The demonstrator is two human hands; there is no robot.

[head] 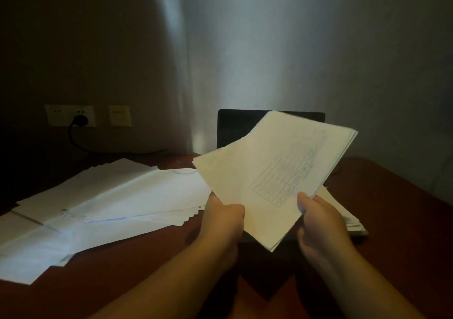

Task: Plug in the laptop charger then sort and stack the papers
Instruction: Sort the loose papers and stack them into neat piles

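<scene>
Both hands, left hand (224, 217) and right hand (318, 217), grasp held sheaf (274, 171) near corner; long axis tilts up-right; stacked pile (343, 210) on desk (147, 257) directly beneath, nearer right hand.

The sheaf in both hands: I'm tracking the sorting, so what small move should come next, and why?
Probably lower the sheaf onto the small pile under the right hand. Both the right hand and the left hand grip its lower edges, the black plug already sits in the wall socket, and loose sheets lie spread out.
</scene>
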